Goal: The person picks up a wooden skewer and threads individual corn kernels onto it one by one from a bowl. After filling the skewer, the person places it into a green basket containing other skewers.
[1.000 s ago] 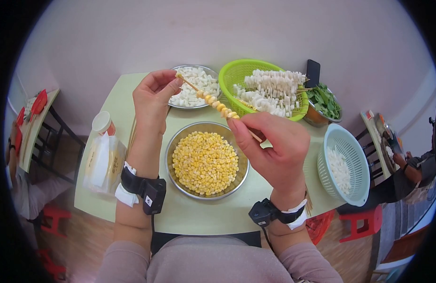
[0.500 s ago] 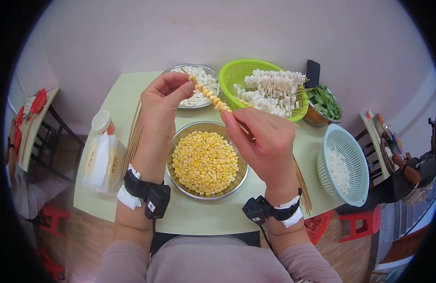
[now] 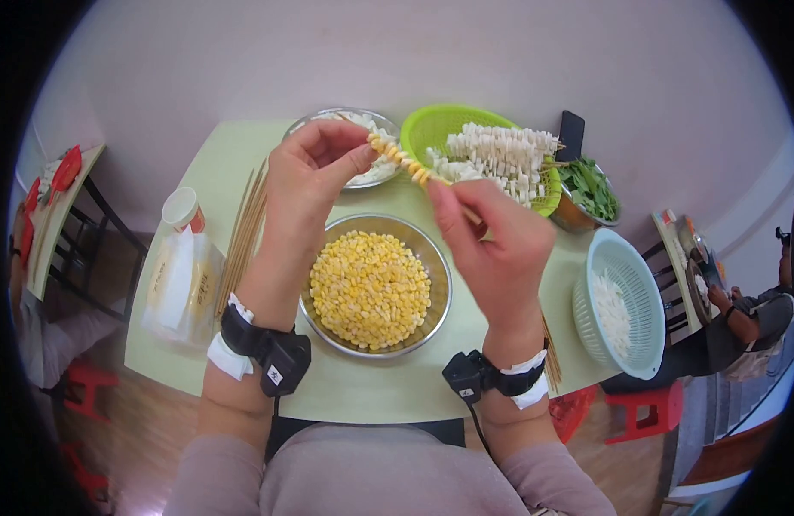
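To your left sit a clear plastic tissue pack (image 3: 171,297), a white paper cup (image 3: 181,206) and thin brown wooden sticks (image 3: 245,232). Ahead, your left hand (image 3: 315,168) partly hides a round steel dish (image 3: 375,183) of white pieces; nearer is a steel bowl (image 3: 437,267) of yellow corn kernels, then a lime-green plastic basket (image 3: 427,129) and a pale-blue one (image 3: 642,297). Your left hand pinches the upper end of a slim skewer of yellow-and-cream pieces (image 3: 407,162); your right hand (image 3: 496,236) grips its lower end, fingers curled. Raised between them, it slants from far left to near right.
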`<state>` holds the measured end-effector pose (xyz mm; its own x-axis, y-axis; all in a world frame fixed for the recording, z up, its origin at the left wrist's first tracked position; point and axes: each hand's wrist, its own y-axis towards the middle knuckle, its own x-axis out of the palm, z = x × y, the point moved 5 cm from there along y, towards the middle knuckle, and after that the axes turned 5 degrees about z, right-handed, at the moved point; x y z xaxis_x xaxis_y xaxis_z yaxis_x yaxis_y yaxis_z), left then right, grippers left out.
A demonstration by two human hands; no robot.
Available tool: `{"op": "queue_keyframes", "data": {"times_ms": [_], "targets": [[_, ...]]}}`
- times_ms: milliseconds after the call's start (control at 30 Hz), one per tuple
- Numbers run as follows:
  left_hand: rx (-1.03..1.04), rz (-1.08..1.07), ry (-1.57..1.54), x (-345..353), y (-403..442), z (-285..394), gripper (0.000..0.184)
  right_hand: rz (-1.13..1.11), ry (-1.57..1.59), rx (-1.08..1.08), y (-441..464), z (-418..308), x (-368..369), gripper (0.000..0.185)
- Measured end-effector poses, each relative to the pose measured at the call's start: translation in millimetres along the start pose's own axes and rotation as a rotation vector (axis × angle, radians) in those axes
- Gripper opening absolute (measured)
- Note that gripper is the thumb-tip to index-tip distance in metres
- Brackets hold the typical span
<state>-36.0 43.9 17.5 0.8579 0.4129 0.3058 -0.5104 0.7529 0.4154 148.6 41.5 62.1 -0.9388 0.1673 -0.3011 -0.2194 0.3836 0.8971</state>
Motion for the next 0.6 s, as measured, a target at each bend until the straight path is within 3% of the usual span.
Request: {"op": "queue_keyframes", "data": {"times_ms": [233, 333, 400, 600], "targets": [[-0.039, -0.262, 0.237, -4, 8, -18, 0.019, 0.254, 0.210, 0.362, 2, 32, -39, 0.014], [-0.003, -0.381, 0.517, -4, 5, -34, 0.013, 0.325, 0.194, 0.357, 5, 36, -52, 0.017], [-0.027, -0.573, 0.872, 0, -3, -57, 0.009, 0.322, 0.217, 0.376, 6, 38, -56, 0.018], [-0.080, -0.721, 1.192, -8, -14, -104, 0.011, 0.281, 0.295, 0.407, 5, 37, -55, 0.017]]}}
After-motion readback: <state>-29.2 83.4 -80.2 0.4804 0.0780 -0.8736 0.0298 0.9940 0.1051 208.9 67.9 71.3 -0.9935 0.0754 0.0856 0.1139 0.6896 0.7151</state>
